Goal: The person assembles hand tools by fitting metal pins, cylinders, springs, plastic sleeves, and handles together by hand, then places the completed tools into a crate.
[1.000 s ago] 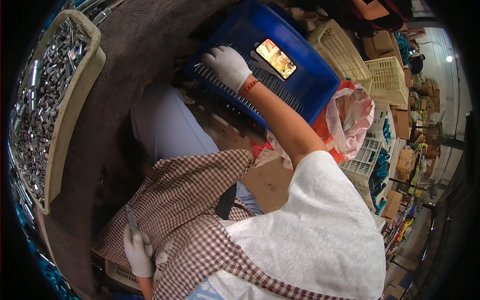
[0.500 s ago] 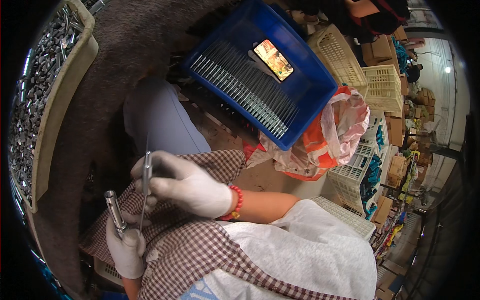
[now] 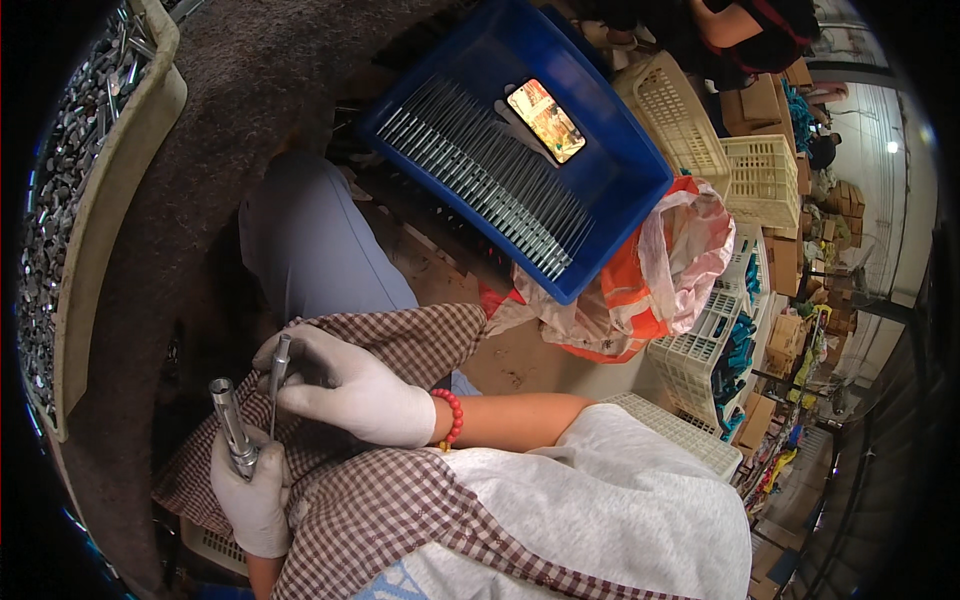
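Note:
My left hand, in a white glove, is closed around a shiny metal tube with an open upper end. Just to its right, my gloved right hand pinches a slim metal rod that has a thicker upper part. The rod's thin lower end runs down to the fingers of my left hand, where its tip is hidden. Both hands are above a brown checked apron on my lap.
Ahead stands a blue bin holding a row of metal rods and a lit phone. A pale tray of small metal parts is at far left. Right are an orange-and-white sack and cream crates; a person is beyond.
My right hand has moved slightly left and down, bringing the rod lower. The thin tip that stuck up above the rod's thick part no longer shows. My left hand stays nearly in place.

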Tool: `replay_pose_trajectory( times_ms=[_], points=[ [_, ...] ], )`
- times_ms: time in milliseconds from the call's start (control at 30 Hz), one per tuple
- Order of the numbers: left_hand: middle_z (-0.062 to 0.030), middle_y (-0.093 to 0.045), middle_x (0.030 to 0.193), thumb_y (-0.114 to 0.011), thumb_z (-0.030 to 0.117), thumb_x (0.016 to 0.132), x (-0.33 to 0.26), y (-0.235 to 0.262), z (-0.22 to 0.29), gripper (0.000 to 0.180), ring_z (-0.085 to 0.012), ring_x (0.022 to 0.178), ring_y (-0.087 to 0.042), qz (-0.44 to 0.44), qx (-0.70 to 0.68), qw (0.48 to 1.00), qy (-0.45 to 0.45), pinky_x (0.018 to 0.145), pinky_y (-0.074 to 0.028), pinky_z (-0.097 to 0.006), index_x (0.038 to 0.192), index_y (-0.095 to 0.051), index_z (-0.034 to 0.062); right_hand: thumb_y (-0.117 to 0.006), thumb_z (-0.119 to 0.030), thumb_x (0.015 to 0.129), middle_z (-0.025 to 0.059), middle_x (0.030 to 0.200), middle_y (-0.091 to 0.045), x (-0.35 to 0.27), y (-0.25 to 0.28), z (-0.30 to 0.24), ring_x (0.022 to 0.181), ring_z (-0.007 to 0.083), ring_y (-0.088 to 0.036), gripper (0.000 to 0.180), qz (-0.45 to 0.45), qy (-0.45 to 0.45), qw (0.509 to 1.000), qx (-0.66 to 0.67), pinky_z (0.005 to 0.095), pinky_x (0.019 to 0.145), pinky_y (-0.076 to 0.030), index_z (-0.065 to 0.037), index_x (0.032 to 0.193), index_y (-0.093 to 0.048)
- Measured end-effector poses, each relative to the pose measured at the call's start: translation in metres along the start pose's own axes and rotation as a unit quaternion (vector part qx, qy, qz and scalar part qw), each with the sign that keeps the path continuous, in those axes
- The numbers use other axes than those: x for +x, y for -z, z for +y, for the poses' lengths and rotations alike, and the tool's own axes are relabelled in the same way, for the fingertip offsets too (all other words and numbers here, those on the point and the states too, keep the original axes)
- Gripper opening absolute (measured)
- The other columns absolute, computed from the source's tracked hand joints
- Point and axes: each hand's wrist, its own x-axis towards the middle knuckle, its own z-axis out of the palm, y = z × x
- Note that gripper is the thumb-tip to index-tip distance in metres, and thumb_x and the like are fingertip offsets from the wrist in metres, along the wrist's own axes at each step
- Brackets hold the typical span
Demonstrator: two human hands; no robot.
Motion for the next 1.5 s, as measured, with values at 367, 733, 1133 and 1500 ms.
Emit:
replay_pose_trajectory(
  times_ms=[367, 733, 1133, 1500],
  points=[
    [-0.0002, -0.047, 0.066, -0.062, -0.002, 0.080, -0.001, 0.000, 0.002, 0.022, -0.0047, 0.046, -0.041, 0.002, 0.015, 1.000, -0.005, 0.039, -0.031, -0.019, 0.096, -0.049, 0.0041, -0.064, -0.014, 0.081, 0.0071, 0.087, -0.060, 0.001, -0.003, 0.000, 0.079, 0.0134, -0.058, 0.038, 0.064, 0.043, 0.981, -0.178, 0.0281, 0.076, -0.049, -0.001, 0.116, -0.054],
    [-0.0021, -0.052, 0.071, -0.070, 0.004, 0.077, -0.016, 0.013, 0.007, 0.017, -0.0109, 0.064, -0.046, 0.050, 0.249, 0.958, -0.131, 0.061, -0.041, -0.028, 0.087, -0.056, 0.0022, -0.067, -0.016, 0.081, 0.0068, 0.094, -0.060, 0.005, -0.020, -0.009, 0.087, 0.0140, -0.058, 0.039, 0.039, 0.002, 0.967, -0.251, 0.0292, 0.081, -0.049, -0.002, 0.116, -0.056],
    [0.0012, -0.054, 0.070, -0.069, 0.008, 0.082, -0.028, 0.053, -0.013, 0.015, -0.0064, 0.060, -0.049, 0.031, 0.020, 0.996, -0.079, 0.056, -0.042, -0.023, 0.091, -0.060, 0.0019, -0.041, -0.020, 0.102, 0.0100, 0.106, -0.061, 0.009, -0.051, -0.006, 0.095, 0.0183, -0.065, 0.036, -0.097, -0.062, 0.985, -0.130, 0.0315, 0.085, -0.054, 0.004, 0.128, -0.047],
    [-0.0134, -0.055, 0.066, -0.073, 0.012, 0.078, -0.037, 0.072, -0.027, 0.018, -0.0242, 0.056, -0.050, 0.123, 0.234, 0.931, -0.251, 0.056, -0.045, -0.035, 0.084, -0.059, 0.0013, -0.067, -0.011, 0.085, 0.0073, 0.100, -0.063, 0.015, -0.081, 0.012, 0.090, 0.0123, -0.061, 0.040, -0.038, -0.053, 0.956, -0.286, 0.0271, 0.081, -0.052, 0.003, 0.121, -0.055]
  ],
)
